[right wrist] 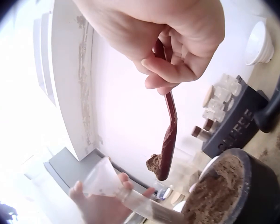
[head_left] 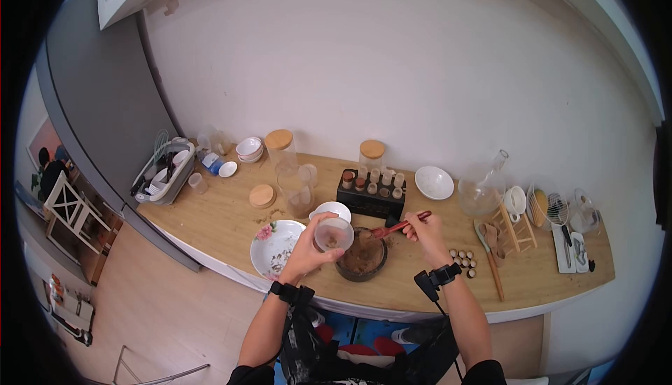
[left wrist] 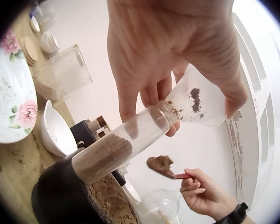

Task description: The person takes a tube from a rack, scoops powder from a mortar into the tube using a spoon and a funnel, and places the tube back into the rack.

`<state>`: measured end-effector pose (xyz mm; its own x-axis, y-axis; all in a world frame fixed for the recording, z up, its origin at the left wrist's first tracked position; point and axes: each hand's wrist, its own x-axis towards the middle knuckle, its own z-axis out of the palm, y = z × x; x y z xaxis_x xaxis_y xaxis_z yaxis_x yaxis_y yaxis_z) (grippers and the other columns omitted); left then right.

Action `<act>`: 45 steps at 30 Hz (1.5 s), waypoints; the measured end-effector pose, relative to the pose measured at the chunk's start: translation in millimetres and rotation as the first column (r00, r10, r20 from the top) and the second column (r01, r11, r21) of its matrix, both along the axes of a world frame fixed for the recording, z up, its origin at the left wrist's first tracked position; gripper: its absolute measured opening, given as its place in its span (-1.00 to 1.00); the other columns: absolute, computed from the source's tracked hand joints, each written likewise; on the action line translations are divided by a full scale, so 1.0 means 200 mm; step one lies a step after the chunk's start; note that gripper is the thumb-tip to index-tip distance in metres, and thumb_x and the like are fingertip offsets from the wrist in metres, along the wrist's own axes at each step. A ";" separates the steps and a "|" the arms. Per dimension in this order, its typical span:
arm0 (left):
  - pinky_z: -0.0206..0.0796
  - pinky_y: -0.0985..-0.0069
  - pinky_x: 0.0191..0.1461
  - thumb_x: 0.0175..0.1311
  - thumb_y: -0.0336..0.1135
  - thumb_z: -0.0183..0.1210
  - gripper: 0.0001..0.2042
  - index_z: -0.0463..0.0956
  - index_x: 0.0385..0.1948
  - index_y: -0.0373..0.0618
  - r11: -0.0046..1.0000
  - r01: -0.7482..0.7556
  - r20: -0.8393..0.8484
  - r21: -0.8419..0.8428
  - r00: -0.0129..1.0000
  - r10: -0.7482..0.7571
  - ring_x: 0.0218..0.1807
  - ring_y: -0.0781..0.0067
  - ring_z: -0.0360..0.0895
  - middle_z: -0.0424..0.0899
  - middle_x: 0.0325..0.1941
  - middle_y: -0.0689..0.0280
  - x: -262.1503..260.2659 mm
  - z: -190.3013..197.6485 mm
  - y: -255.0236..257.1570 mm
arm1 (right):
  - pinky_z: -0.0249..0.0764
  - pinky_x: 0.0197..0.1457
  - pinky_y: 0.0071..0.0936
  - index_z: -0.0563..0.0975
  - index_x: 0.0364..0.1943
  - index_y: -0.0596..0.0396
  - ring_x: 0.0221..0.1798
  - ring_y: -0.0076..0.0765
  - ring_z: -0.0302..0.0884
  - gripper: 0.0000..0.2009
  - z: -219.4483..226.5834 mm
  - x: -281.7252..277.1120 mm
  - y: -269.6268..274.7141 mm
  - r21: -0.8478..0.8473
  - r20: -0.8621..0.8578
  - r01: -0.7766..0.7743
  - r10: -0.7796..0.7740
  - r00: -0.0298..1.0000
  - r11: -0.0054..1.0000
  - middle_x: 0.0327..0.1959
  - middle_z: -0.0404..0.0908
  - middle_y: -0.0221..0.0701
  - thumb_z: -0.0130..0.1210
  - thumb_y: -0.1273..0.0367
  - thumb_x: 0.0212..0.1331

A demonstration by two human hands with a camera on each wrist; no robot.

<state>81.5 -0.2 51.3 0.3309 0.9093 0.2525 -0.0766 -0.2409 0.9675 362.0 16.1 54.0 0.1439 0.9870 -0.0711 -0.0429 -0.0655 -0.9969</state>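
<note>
Black "COFFEE" rack [right wrist: 242, 112], left grip [left wrist: 172, 51] pinching funnel [left wrist: 206, 100], right grip [right wrist: 179, 44] pinching red spoon [right wrist: 170, 135]

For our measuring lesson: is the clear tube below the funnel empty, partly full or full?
Partly full: brown powder lies low in the clear tube, mostly bare above.

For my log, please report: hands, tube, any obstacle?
Left hand holds funnel and tube. Right hand holds loaded spoon. Tube partly filled. Nothing seen between spoon and funnel.
</note>
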 end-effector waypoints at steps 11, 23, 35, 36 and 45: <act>0.29 0.46 0.11 -0.15 -0.34 0.40 -0.31 0.28 0.12 -0.05 0.999 0.023 0.004 -0.029 1.000 -0.023 0.03 0.42 0.44 0.47 0.00 0.25 0.00 0.01 0.00 | 0.23 -0.64 -0.71 0.51 -0.45 0.22 -0.66 -0.63 0.40 -0.83 0.45 -0.16 -0.01 0.109 -0.081 -0.082 0.091 0.993 0.991 -0.61 0.54 -0.37 0.09 0.38 0.20; 0.25 0.43 0.17 -0.15 -0.30 0.41 -0.30 0.26 0.13 -0.09 0.999 0.009 -0.001 0.051 1.000 -0.009 0.08 0.39 0.41 0.46 0.07 0.21 0.01 0.02 0.00 | 0.32 -0.60 -0.68 0.54 -0.43 0.23 -0.63 -0.63 0.46 -0.83 0.35 -0.31 0.01 0.156 0.086 -0.166 0.154 0.984 0.974 -0.62 0.57 -0.40 0.12 0.38 0.19; 0.22 0.44 0.19 -0.15 -0.26 0.41 -0.30 0.26 0.12 -0.10 0.999 0.010 0.006 0.034 1.000 -0.010 0.10 0.39 0.39 0.44 0.07 0.22 0.01 0.01 0.00 | 0.34 -0.59 -0.68 0.53 -0.39 0.22 -0.59 -0.63 0.46 -0.86 0.35 -0.30 -0.01 0.193 0.075 -0.185 0.174 0.982 0.964 -0.56 0.57 -0.41 0.12 0.40 0.19; 0.22 0.44 0.19 -0.15 -0.26 0.41 -0.30 0.26 0.12 -0.10 0.999 0.011 0.004 0.033 1.000 -0.011 0.10 0.39 0.39 0.44 0.07 0.22 0.01 0.01 0.00 | 0.34 -0.59 -0.68 0.53 -0.39 0.22 -0.59 -0.63 0.46 -0.86 0.35 -0.30 -0.02 0.192 0.074 -0.184 0.172 0.982 0.964 -0.56 0.57 -0.41 0.12 0.40 0.19; 0.22 0.42 0.19 -0.16 -0.26 0.40 -0.31 0.29 0.12 -0.05 0.997 -0.020 -0.075 0.068 0.997 0.025 0.10 0.35 0.40 0.44 0.06 0.22 0.00 0.02 0.01 | 0.38 -0.48 -0.66 0.54 -0.35 0.25 -0.54 -0.63 0.49 -0.85 0.35 -0.32 -0.06 0.246 0.178 -0.244 0.204 0.963 0.938 -0.53 0.58 -0.41 0.12 0.40 0.20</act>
